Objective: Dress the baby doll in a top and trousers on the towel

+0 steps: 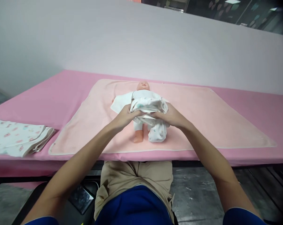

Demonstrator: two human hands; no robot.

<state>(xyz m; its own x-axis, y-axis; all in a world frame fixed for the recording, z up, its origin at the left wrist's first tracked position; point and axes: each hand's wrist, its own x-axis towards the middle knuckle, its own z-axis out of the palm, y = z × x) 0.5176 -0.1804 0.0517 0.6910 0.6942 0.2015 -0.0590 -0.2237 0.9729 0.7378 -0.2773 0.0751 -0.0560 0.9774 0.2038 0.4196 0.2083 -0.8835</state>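
Note:
A baby doll (138,136) lies on its back on a peach blanket, its head pointing away from me and one bare foot toward me. White clothing (121,101) covers its arm and upper body. Bunched over the doll's middle is a white printed baby garment (149,103), one rounded end hanging near the doll's other leg. My left hand (126,116) grips the garment's left side, thumb inward. On the opposite side my right hand (170,115) is closed on the same cloth. Folds hide the fingertips of both hands and the doll's waist.
The peach blanket (85,131) lies spread over a pink-covered table (49,93). A folded printed cloth (19,136) rests at the left front edge. Behind the table rises a pale wall (132,43). Below the edge, a phone (81,199) lies on a dark surface.

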